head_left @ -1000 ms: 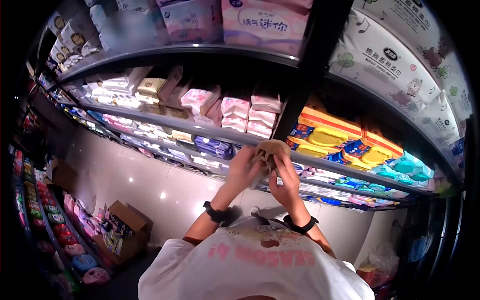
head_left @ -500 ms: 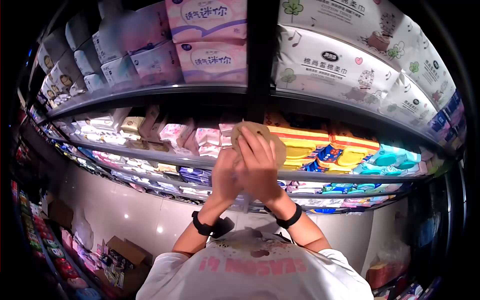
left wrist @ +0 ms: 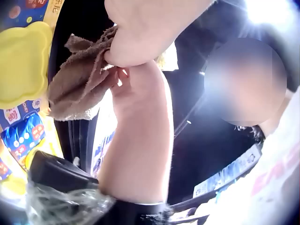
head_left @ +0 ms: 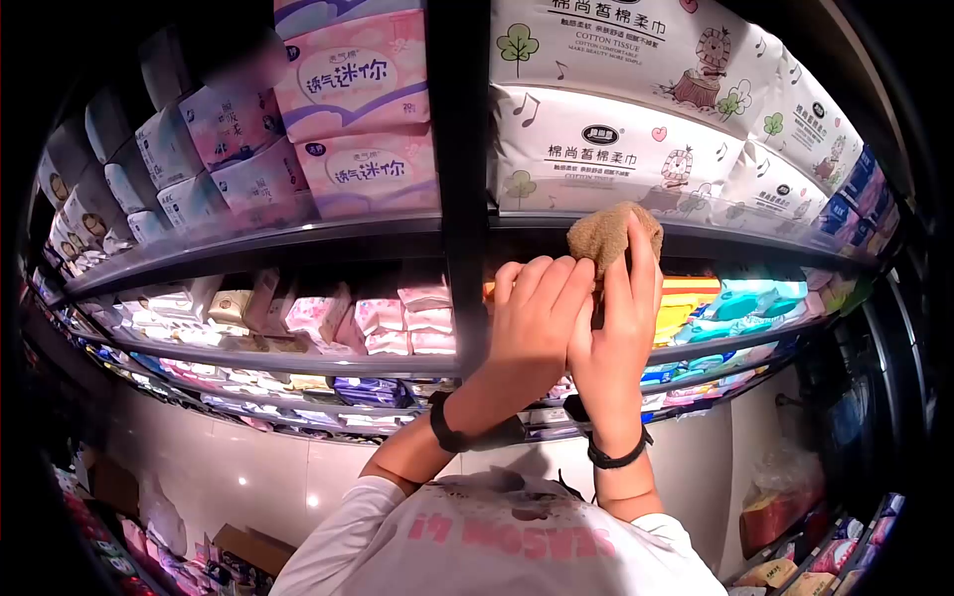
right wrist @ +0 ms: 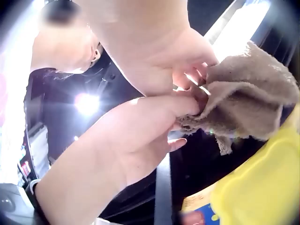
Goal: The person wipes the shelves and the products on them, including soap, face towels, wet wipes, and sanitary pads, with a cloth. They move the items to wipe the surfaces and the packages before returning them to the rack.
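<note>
A brown towelling cloth (head_left: 601, 233), bunched and folded, is between both hands at the front edge of the upper shelf (head_left: 686, 221). My right hand (head_left: 621, 328) holds it, its index and middle fingers stretched up over the cloth. Close against it, my left hand (head_left: 537, 313) grips the lower part of the cloth with bent fingers. In the left wrist view the cloth (left wrist: 77, 84) hangs loosely from the hands, with a frayed corner. The right wrist view shows the cloth (right wrist: 253, 93) folded over, a thumb at its gathered end.
White packs of cotton tissue (head_left: 616, 149) stand on the upper shelf, with pink packs (head_left: 358, 174) left of the dark upright (head_left: 462, 149). Below are wipes with yellow lids (right wrist: 262, 183) and turquoise packs (head_left: 745, 298). An opened carton (head_left: 248, 549) sits on the floor behind.
Both hands and the cloth have risen from the lower shelves to the upper shelf's edge, moving right. The view has turned toward the tissue packs.
</note>
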`<state>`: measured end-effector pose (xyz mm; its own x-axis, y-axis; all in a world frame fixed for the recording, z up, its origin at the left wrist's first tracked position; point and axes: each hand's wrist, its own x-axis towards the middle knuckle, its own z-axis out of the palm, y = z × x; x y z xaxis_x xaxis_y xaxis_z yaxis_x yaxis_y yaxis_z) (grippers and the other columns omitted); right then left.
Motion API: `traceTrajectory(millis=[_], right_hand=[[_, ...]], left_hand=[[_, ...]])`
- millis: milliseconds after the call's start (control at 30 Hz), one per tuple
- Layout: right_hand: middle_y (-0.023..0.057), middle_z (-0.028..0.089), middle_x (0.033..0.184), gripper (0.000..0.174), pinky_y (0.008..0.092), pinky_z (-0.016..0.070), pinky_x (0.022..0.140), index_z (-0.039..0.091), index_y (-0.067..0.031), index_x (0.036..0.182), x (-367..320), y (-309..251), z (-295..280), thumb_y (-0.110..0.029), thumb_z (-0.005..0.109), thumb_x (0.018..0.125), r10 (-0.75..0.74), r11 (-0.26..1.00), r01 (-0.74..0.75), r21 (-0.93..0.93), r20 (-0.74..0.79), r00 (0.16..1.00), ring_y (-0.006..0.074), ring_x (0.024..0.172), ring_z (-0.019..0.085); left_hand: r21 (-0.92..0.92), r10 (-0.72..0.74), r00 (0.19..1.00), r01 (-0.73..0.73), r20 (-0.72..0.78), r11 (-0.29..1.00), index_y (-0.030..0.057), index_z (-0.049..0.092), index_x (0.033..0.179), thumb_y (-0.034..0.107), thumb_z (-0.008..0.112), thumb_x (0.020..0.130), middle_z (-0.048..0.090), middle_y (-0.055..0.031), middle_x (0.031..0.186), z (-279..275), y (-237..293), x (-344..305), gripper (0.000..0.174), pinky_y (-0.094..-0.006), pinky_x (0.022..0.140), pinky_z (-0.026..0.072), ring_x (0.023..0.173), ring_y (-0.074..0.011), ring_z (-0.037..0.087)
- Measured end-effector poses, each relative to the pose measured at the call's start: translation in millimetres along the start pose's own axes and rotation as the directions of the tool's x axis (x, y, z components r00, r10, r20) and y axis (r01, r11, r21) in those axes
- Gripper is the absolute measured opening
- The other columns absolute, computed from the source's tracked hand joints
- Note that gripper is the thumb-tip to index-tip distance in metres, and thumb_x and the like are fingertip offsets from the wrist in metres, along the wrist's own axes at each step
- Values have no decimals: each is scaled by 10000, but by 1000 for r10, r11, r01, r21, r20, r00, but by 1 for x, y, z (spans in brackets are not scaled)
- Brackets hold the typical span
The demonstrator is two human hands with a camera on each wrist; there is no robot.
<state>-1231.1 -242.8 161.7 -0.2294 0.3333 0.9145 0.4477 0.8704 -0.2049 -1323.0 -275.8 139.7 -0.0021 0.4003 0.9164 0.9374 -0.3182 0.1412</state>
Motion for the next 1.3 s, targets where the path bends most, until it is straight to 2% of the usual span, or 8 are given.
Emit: traceTrajectory(millis=[300, 367, 533, 667, 900, 1167, 1233, 1300], right_hand=[[206, 408, 1316, 503, 541, 312, 950, 498, 72, 1088, 4, -42, 27, -73, 556, 609, -104, 989, 90, 117, 119, 987, 404, 1155, 408], [222, 411, 1286, 527, 551, 278, 970, 471, 80, 1109, 7, -60, 36, -85, 598, 625, -75, 990, 64, 129, 80, 994, 423, 1163, 388], [188, 423, 1203, 535, 558, 221, 986, 468, 3, 1119, 12, -58, 36, -154, 633, 635, -96, 987, 79, 139, 118, 988, 377, 1127, 388], [112, 455, 1166, 479, 553, 225, 993, 508, -55, 1106, 18, -36, 29, -195, 609, 660, -131, 986, 117, 122, 120, 984, 301, 1088, 409], [131, 484, 1170, 535, 432, 350, 907, 510, -29, 1117, 15, 7, -4, -88, 652, 604, -63, 996, 56, 74, 98, 993, 343, 1052, 413], [152, 475, 1199, 483, 437, 358, 902, 534, 16, 1093, 12, -37, 26, -129, 672, 653, -223, 952, 194, 238, 101, 969, 353, 1033, 426], [165, 451, 1206, 507, 440, 357, 895, 513, 25, 1115, 9, -61, 41, -150, 669, 666, -150, 977, 143, 161, 31, 988, 360, 1042, 418], [193, 432, 1197, 515, 444, 355, 895, 498, 38, 1124, 16, -76, 42, -145, 648, 667, -181, 968, 161, 192, 93, 979, 365, 1062, 411]], left_hand=[[171, -175, 985, 172, 4, 970, 22, 539, 1017, 132, 612, 690, 542, -104, 904, -60, -22, -21, 353, -398, 781, 323, 835, -263, 496], [155, -184, 974, 203, -130, 967, -16, 545, 941, 63, 586, 695, 539, -151, 851, -74, -27, -24, 261, -399, 730, 344, 772, -324, 489], [139, -251, 965, 259, -72, 956, -26, 512, 1033, 84, 624, 696, 527, -183, 913, -85, -21, -25, 371, -414, 749, 364, 835, -357, 496], [104, -189, 977, 198, -94, 975, -37, 491, 1082, 25, 627, 682, 520, -195, 942, -62, -23, -20, 427, -413, 720, 415, 832, -360, 515], [-155, -106, 992, 116, 71, 981, -9, 528, 1109, 6, 601, 710, 498, -120, 884, -37, -13, -12, 406, -355, 678, 436, 764, -288, 517], [34, -177, 942, 195, -284, 980, 10, 620, 1008, -28, 580, 661, 542, -108, 810, -83, -25, -25, 352, -361, 607, 431, 677, -261, 529], [37, -208, 911, 236, -357, 971, 24, 637, 1034, -39, 574, 661, 562, -105, 835, -102, -34, -30, 384, -343, 610, 440, 692, -243, 549], [129, -236, 934, 277, -270, 952, 52, 645, 1068, -89, 547, 663, 562, -119, 871, -122, -35, -38, 439, -299, 609, 469, 698, -235, 575]])
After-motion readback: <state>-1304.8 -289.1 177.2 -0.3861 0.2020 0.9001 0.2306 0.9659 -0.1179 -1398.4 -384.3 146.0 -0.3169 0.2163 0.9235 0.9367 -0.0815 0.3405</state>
